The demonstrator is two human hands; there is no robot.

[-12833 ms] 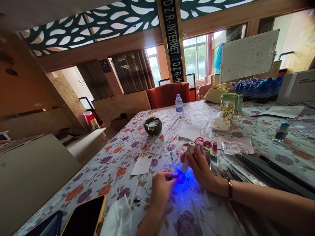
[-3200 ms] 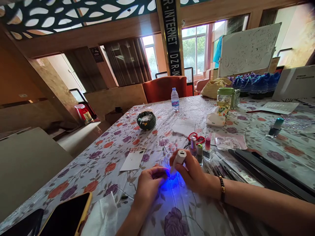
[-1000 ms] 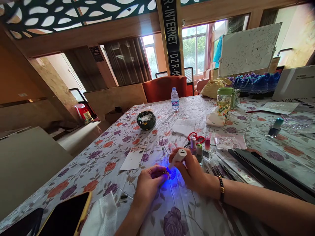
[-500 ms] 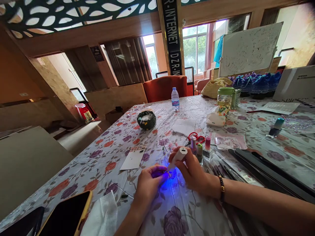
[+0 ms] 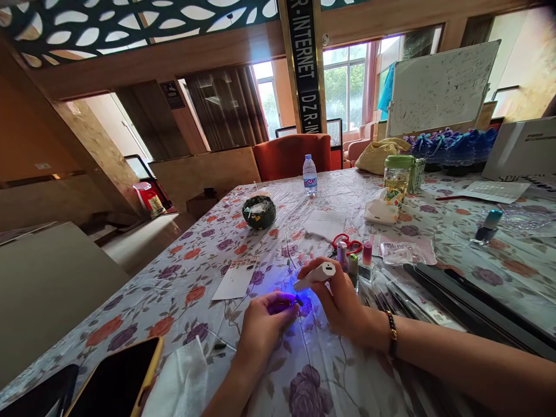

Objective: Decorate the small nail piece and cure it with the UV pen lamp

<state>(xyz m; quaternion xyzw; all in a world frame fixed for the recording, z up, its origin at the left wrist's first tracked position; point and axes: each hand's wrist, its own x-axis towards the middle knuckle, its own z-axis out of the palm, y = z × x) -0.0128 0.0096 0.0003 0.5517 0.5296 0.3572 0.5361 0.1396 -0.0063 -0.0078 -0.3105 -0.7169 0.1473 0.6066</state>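
Observation:
My right hand (image 5: 339,298) is wrapped round a white handheld UV lamp (image 5: 313,277), whose blue-violet light falls down and to the left. Just below the lamp's lit end, the thumb and fingers of my left hand (image 5: 267,318) pinch a small dark piece (image 5: 299,300) that looks like a false nail. Lamp and piece are close but apart. Beyond my right hand stand several polish bottles, among them a pink-capped one (image 5: 367,253) and a green-capped one (image 5: 353,265). A white card (image 5: 234,282) lies past my left hand.
Red-handled scissors (image 5: 347,243), a clear case (image 5: 402,253) and long black strips (image 5: 469,295) lie to the right. A dark woven basket (image 5: 259,213) and a water bottle (image 5: 310,175) stand farther back. A yellow-cased phone (image 5: 117,376) and white tissue (image 5: 180,379) are at near left.
My right hand has tilted the lamp flatter and drawn its lit end slightly up from the small dark piece, which shows more plainly. My left hand has barely moved.

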